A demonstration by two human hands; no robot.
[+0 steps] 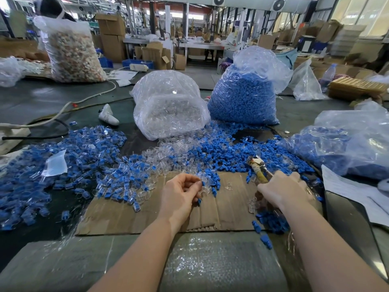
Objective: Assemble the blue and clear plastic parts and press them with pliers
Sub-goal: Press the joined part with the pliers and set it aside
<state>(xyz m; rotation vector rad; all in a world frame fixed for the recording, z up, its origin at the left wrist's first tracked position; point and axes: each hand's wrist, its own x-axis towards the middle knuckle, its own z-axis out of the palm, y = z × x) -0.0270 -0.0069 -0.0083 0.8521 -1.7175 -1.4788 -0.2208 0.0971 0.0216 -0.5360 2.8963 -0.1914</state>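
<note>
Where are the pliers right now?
In the head view, right of centre: the right hand grips the pliers, tips pointing up-left over the loose blue parts.

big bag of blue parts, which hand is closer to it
Right. The right hand, gripping the pliers, lies below the big bag of blue parts; the left hand is farther off, down to its left.

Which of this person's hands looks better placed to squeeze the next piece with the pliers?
Likely the right hand: it already grips the yellow-handled metal pliers. The left hand pinches small blue and clear plastic parts.
</note>
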